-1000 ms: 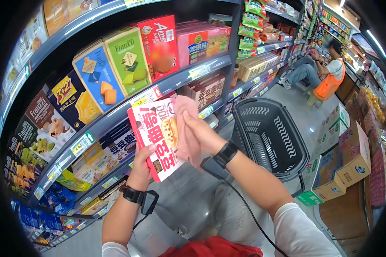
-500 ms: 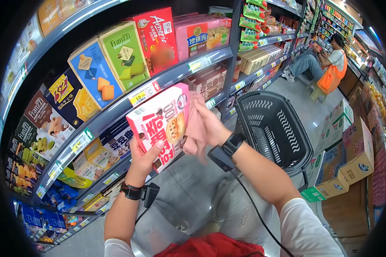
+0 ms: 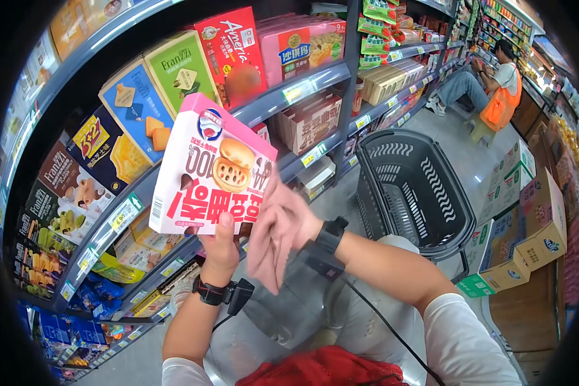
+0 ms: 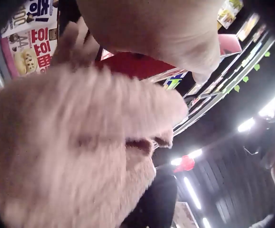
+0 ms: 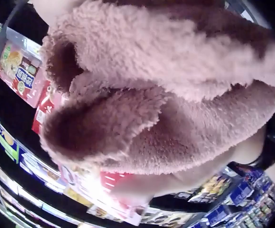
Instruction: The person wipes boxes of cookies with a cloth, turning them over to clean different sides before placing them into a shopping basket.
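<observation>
My left hand (image 3: pixel 221 249) grips a pink-and-white cookie box (image 3: pixel 196 151) by its lower edge, thumb on the printed front. The box is tilted in front of the shelves, its lettering upside down in the head view. My right hand (image 3: pixel 307 222) holds a fluffy pink cloth (image 3: pixel 270 228) against the lower right of the box. The cloth hangs in folds and hides most of the right fingers. In the right wrist view the bunched cloth (image 5: pixel 175 71) fills the upper half, and in the left wrist view the blurred cloth (image 4: pixel 71 142) covers the left side.
Shelves (image 3: pixel 321 77) with boxed biscuits rise at the left and ahead. A black shopping basket (image 3: pixel 421 193) stands on the floor at the right, beside cardboard cartons (image 3: pixel 540 225). Further back, a person in an orange vest (image 3: pixel 498 106) sits on a low stool.
The box has turned and shifted up and to the left, showing more of its front. The cloth has slid from its right side to the lower right corner and hangs lower.
</observation>
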Motion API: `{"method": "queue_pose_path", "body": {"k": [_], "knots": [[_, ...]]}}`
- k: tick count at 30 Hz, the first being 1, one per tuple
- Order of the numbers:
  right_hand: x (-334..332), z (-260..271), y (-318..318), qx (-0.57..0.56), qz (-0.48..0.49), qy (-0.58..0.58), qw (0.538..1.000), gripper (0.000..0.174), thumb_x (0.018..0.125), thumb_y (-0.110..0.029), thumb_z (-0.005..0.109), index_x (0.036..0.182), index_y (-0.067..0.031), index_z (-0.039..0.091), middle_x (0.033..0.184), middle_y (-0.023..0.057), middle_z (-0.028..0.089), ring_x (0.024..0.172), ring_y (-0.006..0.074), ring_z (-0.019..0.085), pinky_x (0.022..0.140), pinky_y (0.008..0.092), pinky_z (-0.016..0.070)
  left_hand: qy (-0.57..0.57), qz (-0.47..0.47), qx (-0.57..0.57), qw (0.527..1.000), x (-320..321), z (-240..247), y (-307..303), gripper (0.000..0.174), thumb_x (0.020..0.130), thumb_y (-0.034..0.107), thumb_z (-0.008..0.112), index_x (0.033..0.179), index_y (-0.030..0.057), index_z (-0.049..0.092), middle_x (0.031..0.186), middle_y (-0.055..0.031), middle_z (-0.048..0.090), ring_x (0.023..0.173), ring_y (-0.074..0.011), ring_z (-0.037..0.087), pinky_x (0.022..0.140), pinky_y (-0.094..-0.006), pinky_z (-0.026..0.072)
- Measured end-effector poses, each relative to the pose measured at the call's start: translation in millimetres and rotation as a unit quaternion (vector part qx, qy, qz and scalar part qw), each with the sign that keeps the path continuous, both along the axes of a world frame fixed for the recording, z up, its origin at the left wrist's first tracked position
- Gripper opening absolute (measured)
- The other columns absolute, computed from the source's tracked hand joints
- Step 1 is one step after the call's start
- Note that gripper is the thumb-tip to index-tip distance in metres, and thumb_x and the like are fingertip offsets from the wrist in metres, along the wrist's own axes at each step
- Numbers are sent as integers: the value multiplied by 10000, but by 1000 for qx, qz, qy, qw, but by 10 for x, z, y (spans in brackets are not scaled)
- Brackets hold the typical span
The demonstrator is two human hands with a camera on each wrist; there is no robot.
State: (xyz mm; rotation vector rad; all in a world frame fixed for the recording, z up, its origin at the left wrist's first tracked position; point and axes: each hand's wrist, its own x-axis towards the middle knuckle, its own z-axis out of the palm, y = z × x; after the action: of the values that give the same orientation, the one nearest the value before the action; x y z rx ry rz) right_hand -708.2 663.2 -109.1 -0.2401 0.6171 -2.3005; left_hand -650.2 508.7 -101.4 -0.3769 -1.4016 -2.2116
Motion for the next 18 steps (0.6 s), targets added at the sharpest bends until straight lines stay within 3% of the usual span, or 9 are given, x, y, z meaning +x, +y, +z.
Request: {"method": "queue_pose_path", "body": {"k": [2,4,5,9,10,13,14,16,18], "knots": [[21,-386,-101,30,35,60,997,515,1058,-482,465,1342,-69,587,1246,131,688,1104,237,670,962,386,546,-8,10,-38,999,0,-44,-35,504,985,177,656,1422,14,464,1316,-108,609,1174,-187,613,1014,-376,502],[35,-506,-201,-3,105,-16,994,528,1064,-482,444,1373,-76,579,1280,114,683,1120,229,665,969,376,540,-40,35,-103,993,-4,4,-126,520,998,229,646,1438,32,451,1332,-115,599,1193,-215,618,1016,-412,514],[30,-562,-238,-10,109,-44,993,535,1067,-482,433,1389,-79,574,1298,106,680,1129,225,662,972,371,537,-45,43,-110,992,16,26,-127,488,974,152,687,1403,24,493,1285,-95,632,1164,-198,629,999,-388,515],[-107,223,45,-12,-22,-114,993,609,1059,-552,426,1417,-76,551,1390,106,628,1265,268,595,1089,447,462,-40,43,-298,953,65,100,-208,416,929,22,720,1322,-35,596,1232,-121,687,1096,-184,662,955,-337,529],[-301,171,91,-110,0,-12,994,632,1050,-586,419,1421,-90,546,1421,100,602,1301,285,564,1123,463,426,-27,56,-330,942,50,119,-191,468,926,2,691,1373,-46,565,1258,-157,686,1128,-216,668,986,-343,517],[-540,414,496,0,-181,21,983,605,1080,-538,380,1412,-60,541,1391,96,608,1302,228,556,1131,391,410,26,30,-378,925,-24,245,-135,566,861,-46,661,1416,-35,551,1370,-206,636,1259,-293,629,1060,-370,478],[-556,524,556,27,-260,125,957,614,1083,-540,372,1394,-39,543,1312,71,629,1171,176,605,990,351,494,63,19,-409,910,-53,333,-98,618,817,-61,665,1423,-26,552,1420,-216,609,1321,-329,599,1098,-384,457],[-618,582,743,91,-298,260,914,512,1084,-445,421,1411,-65,524,1319,121,632,1236,231,608,1038,380,494,111,14,-494,862,-147,356,-62,650,787,-61,671,1425,10,567,1431,-209,600,1341,-359,575,1118,-398,447],[-618,535,863,247,-256,323,877,537,1064,-446,484,1409,-37,534,1314,68,625,1202,141,576,1022,345,476,75,7,-500,863,-153,322,-15,664,781,-55,668,1430,52,573,1410,-192,615,1289,-373,606,1073,-399,492]]}}
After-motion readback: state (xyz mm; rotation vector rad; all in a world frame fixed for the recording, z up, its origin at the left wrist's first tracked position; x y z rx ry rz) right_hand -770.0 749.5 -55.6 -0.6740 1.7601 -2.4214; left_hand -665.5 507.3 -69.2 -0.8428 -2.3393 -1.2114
